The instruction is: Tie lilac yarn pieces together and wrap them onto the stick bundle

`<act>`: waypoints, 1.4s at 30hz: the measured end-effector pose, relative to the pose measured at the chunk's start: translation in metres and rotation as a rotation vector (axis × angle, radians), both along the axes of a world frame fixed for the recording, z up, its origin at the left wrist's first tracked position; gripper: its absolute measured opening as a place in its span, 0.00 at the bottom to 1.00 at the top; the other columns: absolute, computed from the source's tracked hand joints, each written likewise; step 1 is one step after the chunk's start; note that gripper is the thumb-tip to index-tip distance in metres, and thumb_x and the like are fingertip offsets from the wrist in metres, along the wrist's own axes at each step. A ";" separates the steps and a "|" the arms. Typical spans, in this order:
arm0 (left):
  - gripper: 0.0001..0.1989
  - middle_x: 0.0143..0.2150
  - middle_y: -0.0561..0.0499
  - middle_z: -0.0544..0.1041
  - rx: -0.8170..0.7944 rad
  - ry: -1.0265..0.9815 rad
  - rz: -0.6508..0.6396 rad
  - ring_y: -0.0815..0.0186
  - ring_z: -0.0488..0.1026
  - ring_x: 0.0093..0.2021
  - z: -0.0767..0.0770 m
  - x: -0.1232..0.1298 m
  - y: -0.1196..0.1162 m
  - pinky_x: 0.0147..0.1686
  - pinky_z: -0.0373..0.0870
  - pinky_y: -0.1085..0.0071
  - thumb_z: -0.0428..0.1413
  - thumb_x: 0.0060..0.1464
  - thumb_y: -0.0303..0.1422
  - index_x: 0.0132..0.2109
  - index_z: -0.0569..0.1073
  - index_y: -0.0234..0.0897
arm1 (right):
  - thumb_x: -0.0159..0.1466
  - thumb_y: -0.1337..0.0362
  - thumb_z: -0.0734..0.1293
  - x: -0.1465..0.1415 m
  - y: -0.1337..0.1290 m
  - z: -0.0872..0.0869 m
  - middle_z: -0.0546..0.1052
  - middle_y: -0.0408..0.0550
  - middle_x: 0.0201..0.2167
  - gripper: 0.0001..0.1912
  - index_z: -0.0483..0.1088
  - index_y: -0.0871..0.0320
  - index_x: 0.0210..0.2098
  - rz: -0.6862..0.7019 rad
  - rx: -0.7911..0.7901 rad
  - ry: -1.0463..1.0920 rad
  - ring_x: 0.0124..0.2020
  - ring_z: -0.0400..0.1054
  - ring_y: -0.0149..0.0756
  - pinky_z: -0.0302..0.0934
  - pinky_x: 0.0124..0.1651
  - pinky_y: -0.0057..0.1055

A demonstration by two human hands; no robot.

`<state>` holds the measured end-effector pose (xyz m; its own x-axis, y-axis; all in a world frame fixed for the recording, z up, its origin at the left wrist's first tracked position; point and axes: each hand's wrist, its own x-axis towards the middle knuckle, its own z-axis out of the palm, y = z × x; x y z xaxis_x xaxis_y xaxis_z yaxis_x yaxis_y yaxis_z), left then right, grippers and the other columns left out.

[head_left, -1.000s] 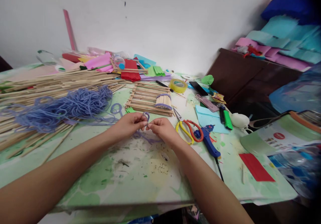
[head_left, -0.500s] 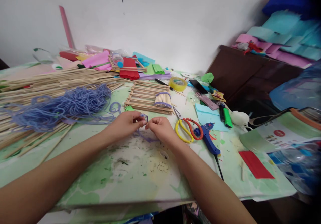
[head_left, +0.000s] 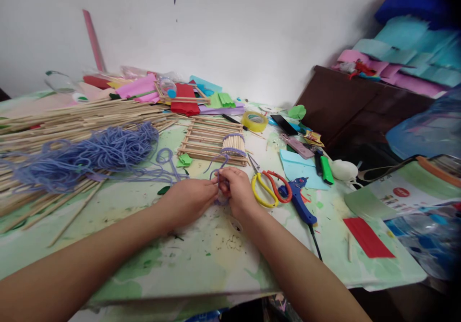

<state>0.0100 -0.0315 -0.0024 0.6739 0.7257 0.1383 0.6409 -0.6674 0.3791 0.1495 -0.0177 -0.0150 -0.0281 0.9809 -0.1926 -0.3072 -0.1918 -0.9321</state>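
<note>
Pale green container [head_left: 382, 192] at right, contents unclear. My right hand [head_left: 238, 191] pinches purple yarn [head_left: 226, 159] above the counter [head_left: 169, 274]. My left hand [head_left: 189, 199] touches it, fingertips hidden, can't tell its grip. Since 0.5 s ago: left hand rolled over, 1 yarn end up by the stick frame [head_left: 203, 141]. Bare counter toward the front edge.

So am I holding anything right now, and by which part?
Yes, blue-purple yarn, by a thin strand at your right hand's fingertips. Your left hand's fingertips are hidden, so I can't tell its grip.
</note>
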 end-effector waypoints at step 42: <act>0.11 0.28 0.56 0.66 -0.841 -0.618 0.219 0.70 0.65 0.28 0.012 -0.019 0.025 0.28 0.61 0.75 0.56 0.47 0.40 0.32 0.65 0.37 | 0.50 0.63 0.64 -0.001 -0.003 0.005 0.60 0.34 0.12 0.08 0.64 0.60 0.19 0.210 0.081 -0.280 0.12 0.45 0.20 0.38 0.17 0.24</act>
<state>-0.0095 -0.0063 0.0091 0.5013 0.8441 -0.1903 0.2544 0.0664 0.9648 0.1484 -0.0209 -0.0104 -0.1878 0.9717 -0.1433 0.0007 -0.1458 -0.9893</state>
